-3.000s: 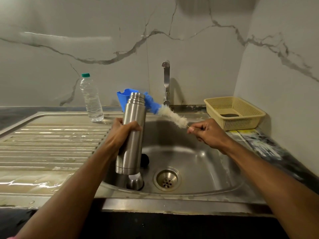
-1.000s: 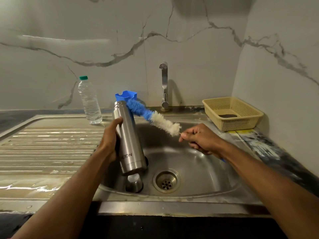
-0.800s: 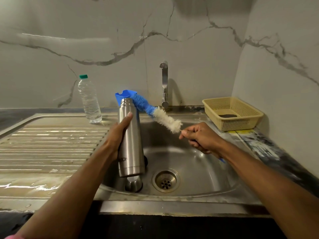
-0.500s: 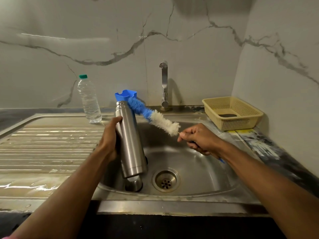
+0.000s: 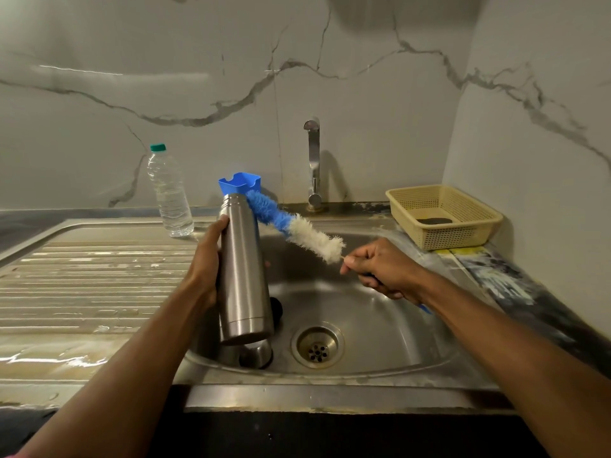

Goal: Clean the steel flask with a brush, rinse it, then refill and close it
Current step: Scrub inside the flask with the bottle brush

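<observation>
Left hand (image 5: 205,259) gripping steel flask (image 5: 243,269) near-upright, mouth up, right hand (image 5: 380,271) clasping brush (image 5: 294,226) angled into mouth

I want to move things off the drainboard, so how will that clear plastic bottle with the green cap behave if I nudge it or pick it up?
The plastic bottle stands tall and narrow on the wet drainboard, so a nudge near the top would probably tip it. Its thin clear wall likely dents under a squeeze. It looks nearly full, so probably heavier than expected.
</observation>
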